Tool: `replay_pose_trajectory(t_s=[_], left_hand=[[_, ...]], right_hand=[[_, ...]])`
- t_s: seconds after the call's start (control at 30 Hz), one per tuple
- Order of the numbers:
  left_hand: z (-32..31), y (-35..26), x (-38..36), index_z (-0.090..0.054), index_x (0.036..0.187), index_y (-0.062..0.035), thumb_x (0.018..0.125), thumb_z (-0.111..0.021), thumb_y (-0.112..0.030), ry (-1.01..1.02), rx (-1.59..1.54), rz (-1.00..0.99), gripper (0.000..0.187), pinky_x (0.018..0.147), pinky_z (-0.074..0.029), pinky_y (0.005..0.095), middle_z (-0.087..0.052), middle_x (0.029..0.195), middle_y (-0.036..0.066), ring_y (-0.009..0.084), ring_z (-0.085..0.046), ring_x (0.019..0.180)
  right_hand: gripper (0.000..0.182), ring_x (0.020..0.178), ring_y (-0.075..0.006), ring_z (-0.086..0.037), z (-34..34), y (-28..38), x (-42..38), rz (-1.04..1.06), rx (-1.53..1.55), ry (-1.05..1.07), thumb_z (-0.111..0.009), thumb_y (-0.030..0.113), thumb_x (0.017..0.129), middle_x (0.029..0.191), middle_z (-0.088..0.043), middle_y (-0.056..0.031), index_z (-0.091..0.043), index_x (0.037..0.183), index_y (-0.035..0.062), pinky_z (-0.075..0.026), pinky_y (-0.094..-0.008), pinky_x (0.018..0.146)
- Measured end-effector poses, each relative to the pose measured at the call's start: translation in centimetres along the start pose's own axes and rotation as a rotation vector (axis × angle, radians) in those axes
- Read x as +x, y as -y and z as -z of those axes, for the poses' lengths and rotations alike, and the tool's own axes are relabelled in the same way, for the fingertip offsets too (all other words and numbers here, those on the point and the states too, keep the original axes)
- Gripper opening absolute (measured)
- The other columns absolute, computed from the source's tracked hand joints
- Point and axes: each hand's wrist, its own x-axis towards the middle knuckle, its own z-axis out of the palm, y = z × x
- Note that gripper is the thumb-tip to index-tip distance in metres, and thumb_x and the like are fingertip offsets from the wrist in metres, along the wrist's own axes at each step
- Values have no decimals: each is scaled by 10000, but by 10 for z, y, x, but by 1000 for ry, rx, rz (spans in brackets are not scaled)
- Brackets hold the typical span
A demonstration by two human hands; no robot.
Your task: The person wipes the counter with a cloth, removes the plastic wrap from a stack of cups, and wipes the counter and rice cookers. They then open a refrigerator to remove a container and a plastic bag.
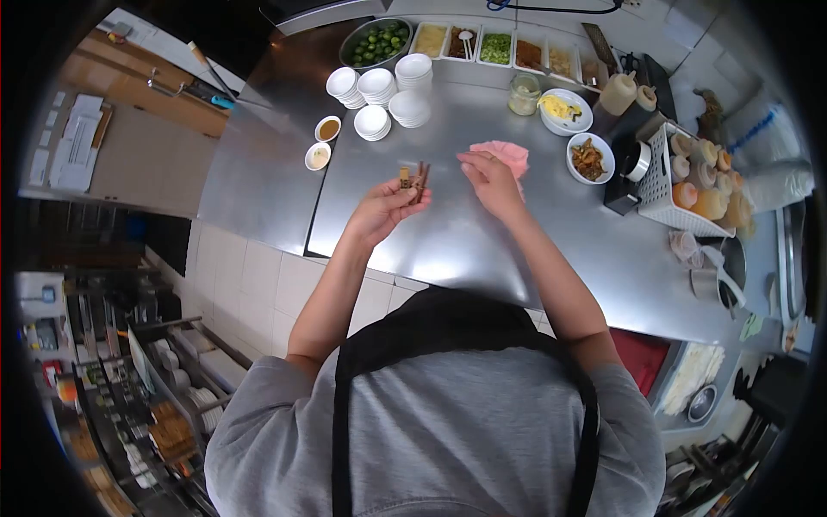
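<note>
My left hand (385,215) is closed around a small bundle of thin brown sticks (421,178) and a short tan piece with dark marks (405,178), raised over the steel counter (388,250). What exactly these are is too small to tell. To its right, my right hand (493,185) reaches leftward with fingers extended and a gap between thumb and forefinger; no object shows in it. A crumpled pink cloth (510,155) lies on the counter just behind that hand, partly covered by it.
Stacked white bowls (372,122) and two sauce cups (327,129) stand at the back left. Behind them are a bowl of green limes (379,43) and topping trays (495,47). Egg (560,108) and brown food (587,159) fill bowls at right, beside a bottle basket (680,202).
</note>
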Motion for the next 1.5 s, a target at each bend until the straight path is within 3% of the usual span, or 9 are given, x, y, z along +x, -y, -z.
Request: replay_pose_trajectory(t_s=[0.07,0.17,0.4,0.47,0.7,0.87,1.13,1.3,1.5], left_hand=[[8,-10,-2,-507,1096,40,860,-519,-70,87,130,93,260,782,-511,263,-583,1000,141,191,-603,870],[27,-15,7,-509,1094,46,855,-542,-94,223,135,180,279,766,-508,259,-600,973,152,187,-610,868],[16,-15,14,-550,1044,48,853,-563,-140,215,444,214,268,737,-505,249,-605,961,137,178,-621,814],[6,-8,8,-554,1038,40,851,-568,-151,281,587,205,268,710,-505,245,-604,933,97,145,-609,790],[-26,47,-25,-553,1025,31,869,-535,-150,381,659,358,240,689,-501,250,-618,914,111,141,-606,730],[-55,85,-57,-511,1067,22,897,-484,-161,440,719,408,252,635,-502,229,-623,857,109,115,-598,699],[-89,134,-98,-436,1163,12,904,-464,-161,522,682,488,314,601,-502,230,-595,955,147,133,-596,706],[-107,139,-126,-404,1195,23,916,-411,-119,506,688,475,313,687,-510,248,-569,1042,167,169,-607,804],[-104,146,-149,-446,1164,27,916,-425,-136,441,784,459,297,692,-507,246,-589,1020,151,159,-610,826]], right_hand=[[204,944,-125,-543,12,31,4,-225,937,191,-522,118,869,1026,-592,-45,-614,1039,53,-435,-283,842],[270,903,-122,-566,5,49,-6,-304,1023,282,-561,171,833,1032,-619,-75,-606,1083,78,-432,-249,769],[202,790,-107,-576,13,68,-59,-478,803,112,-576,99,830,906,-627,-53,-610,1011,16,-466,-259,723],[193,747,-147,-576,16,73,-83,-264,565,-5,-596,85,803,874,-626,-88,-610,977,4,-457,-276,671],[182,736,-269,-571,48,78,-205,-580,579,-188,-591,131,781,811,-607,-146,-620,917,13,-447,-336,684],[219,743,-106,-561,57,28,-340,-877,825,-549,-584,174,835,801,-616,-39,-606,973,4,-458,-248,682],[239,726,-77,-534,89,-38,-469,-1140,941,-912,-592,160,823,812,-587,-2,-587,1022,27,-432,-212,668],[243,780,-94,-553,80,-83,-490,-1216,945,-839,-591,174,830,848,-596,-19,-577,1029,34,-441,-229,691],[187,643,-90,-552,63,-113,-475,-1165,939,-874,-588,154,833,758,-604,-36,-598,963,21,-454,-227,585]])
